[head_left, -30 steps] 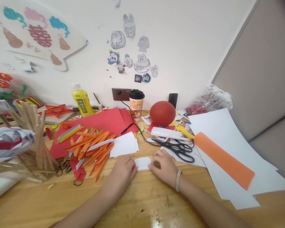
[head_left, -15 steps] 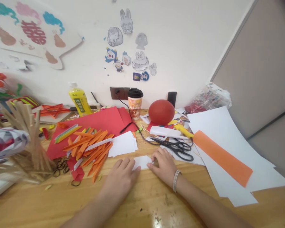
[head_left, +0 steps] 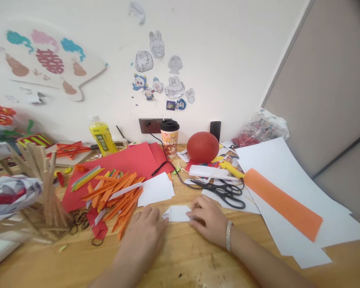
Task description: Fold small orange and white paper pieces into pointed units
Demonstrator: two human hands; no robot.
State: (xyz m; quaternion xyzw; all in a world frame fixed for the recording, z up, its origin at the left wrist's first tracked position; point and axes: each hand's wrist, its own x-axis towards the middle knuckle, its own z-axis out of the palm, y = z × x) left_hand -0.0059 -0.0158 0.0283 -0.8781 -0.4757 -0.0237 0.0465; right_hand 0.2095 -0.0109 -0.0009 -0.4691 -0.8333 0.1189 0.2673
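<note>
A small folded piece of white paper [head_left: 180, 214] lies on the wooden table in front of me, its left end slanted by a crease. My left hand [head_left: 144, 232] is at that left end, fingers curled and thumb at the corner. At the right end, my right hand [head_left: 208, 219] pinches the edge between thumb and bent fingers; a silvery bracelet is on that wrist. Behind the paper are a stack of white paper pieces [head_left: 156, 189] and a pair of black scissors [head_left: 223, 191]. A heap of folded orange paper strips [head_left: 120, 196] lies left of it.
A red balloon [head_left: 203, 147], a lidded paper cup [head_left: 169, 140] and a yellow bottle [head_left: 102, 137] stand along the wall. On the right, an orange strip [head_left: 283, 204] rests on large white sheets [head_left: 267, 160]. Wooden sticks [head_left: 49, 184] stand at the left.
My left hand has shifted left along the paper, showing more of its left end. The right hand stays at the right edge. The whole view has tilted slightly upward.
</note>
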